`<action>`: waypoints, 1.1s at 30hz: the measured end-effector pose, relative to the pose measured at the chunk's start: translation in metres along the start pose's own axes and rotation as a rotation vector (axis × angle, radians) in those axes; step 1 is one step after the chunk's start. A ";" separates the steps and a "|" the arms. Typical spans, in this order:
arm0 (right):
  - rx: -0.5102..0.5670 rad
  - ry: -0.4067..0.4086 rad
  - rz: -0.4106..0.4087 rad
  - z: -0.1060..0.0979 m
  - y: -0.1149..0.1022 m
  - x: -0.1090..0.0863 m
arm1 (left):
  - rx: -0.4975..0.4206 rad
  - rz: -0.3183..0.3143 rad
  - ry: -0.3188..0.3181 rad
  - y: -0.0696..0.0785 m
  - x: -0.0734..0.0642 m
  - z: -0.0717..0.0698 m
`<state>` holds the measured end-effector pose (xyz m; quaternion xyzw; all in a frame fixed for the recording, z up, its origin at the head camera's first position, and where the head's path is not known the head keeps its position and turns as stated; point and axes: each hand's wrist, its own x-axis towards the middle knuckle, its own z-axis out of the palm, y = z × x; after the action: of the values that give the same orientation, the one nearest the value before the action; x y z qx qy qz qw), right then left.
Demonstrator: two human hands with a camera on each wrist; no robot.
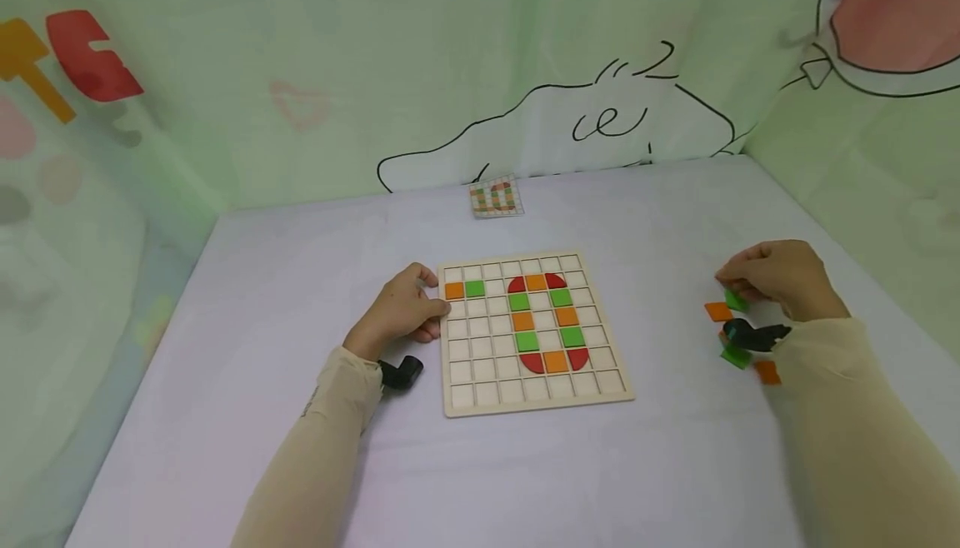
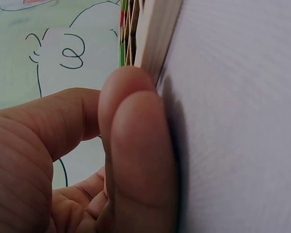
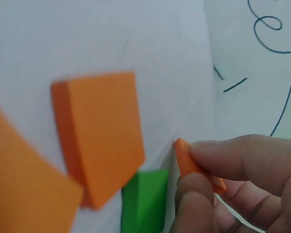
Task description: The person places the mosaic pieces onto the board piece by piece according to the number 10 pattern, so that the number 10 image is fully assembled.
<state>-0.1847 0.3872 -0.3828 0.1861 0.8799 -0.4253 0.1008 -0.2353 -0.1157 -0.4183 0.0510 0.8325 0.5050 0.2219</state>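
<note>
A square wooden grid board (image 1: 485,371) lies mid-table, with orange, green and red tiles forming a ring on its right half. Near its upper left corner sit an orange tile (image 1: 454,291) and a green tile (image 1: 475,288). My left hand (image 1: 401,306) holds the board's left edge, thumb at the rim and fingers bent; the left wrist view shows fingertips (image 2: 138,131) against the board's side. Off to the right, my right hand (image 1: 783,277) pinches an orange tile (image 3: 185,162) between thumb and fingers, just above loose tiles.
Under and beside the right hand lie several loose tiles, among them an orange tile (image 1: 718,311) and a green tile (image 1: 736,356). A small pattern card (image 1: 497,198) lies at the table's back edge. Printed cloth walls (image 1: 315,73) enclose the white table (image 1: 300,281).
</note>
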 end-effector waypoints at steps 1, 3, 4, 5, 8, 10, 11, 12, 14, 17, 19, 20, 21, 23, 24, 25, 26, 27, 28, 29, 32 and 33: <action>0.035 -0.008 -0.007 0.001 -0.001 0.000 | 0.000 0.000 -0.002 0.001 0.000 0.000; 0.101 -0.039 -0.020 0.003 -0.003 -0.002 | -0.004 -0.002 -0.004 0.001 0.000 0.000; 0.136 -0.053 -0.020 0.006 -0.005 -0.002 | -0.006 -0.004 -0.005 0.001 -0.001 0.000; 0.172 -0.065 -0.019 0.008 -0.007 -0.002 | -0.009 -0.004 -0.006 0.001 -0.001 0.000; 0.267 -0.096 -0.005 0.018 -0.014 -0.002 | -0.013 -0.003 -0.010 0.002 -0.001 0.001; 0.314 -0.108 0.003 0.024 -0.019 -0.002 | -0.013 -0.002 -0.010 0.003 -0.001 0.000; 0.332 -0.113 0.004 0.028 -0.021 -0.002 | -0.014 -0.001 -0.008 0.003 -0.001 0.000; 0.349 -0.117 0.005 0.031 -0.023 -0.002 | -0.015 -0.002 -0.007 0.003 -0.001 0.000; 0.362 -0.118 0.001 0.038 -0.027 -0.001 | -0.017 -0.003 -0.005 0.003 0.000 0.000; 0.349 -0.117 -0.020 0.047 -0.032 0.001 | -0.020 -0.011 -0.004 0.002 0.000 -0.001; 0.340 -0.118 -0.038 0.053 -0.035 0.001 | -0.022 -0.016 -0.004 0.002 0.000 -0.001; 0.336 -0.120 -0.049 0.056 -0.036 0.001 | -0.021 -0.018 -0.004 0.002 0.000 -0.001; 0.343 -0.118 -0.057 0.059 -0.037 0.001 | -0.022 -0.019 -0.004 0.002 0.000 -0.001; 0.357 -0.112 -0.071 0.065 -0.040 0.000 | -0.024 -0.017 -0.005 0.002 0.000 -0.001; 0.371 -0.110 -0.075 0.068 -0.042 0.000 | -0.023 -0.016 -0.005 0.003 0.000 -0.001; 0.379 -0.109 -0.076 0.071 -0.044 -0.001 | -0.023 -0.014 -0.006 0.003 0.000 -0.001; 0.373 -0.106 -0.079 0.073 -0.045 -0.001 | -0.022 -0.014 -0.006 0.003 0.000 -0.001; 0.375 -0.109 -0.081 0.076 -0.047 -0.002 | -0.023 -0.012 -0.006 0.003 0.000 -0.001; 0.369 -0.109 -0.079 0.078 -0.049 -0.002 | -0.023 -0.013 -0.005 0.003 -0.001 -0.001; 0.367 -0.114 -0.079 0.080 -0.050 -0.003 | -0.023 -0.015 -0.004 0.003 -0.001 -0.001; 0.360 -0.126 -0.077 0.085 -0.055 -0.004 | -0.024 -0.016 -0.001 0.003 -0.001 -0.001; 0.359 -0.128 -0.075 0.087 -0.057 -0.005 | -0.024 -0.017 0.000 0.003 -0.001 -0.001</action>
<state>-0.2025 0.2853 -0.3943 0.1409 0.7880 -0.5899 0.1059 -0.2356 -0.1150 -0.4149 0.0413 0.8269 0.5131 0.2266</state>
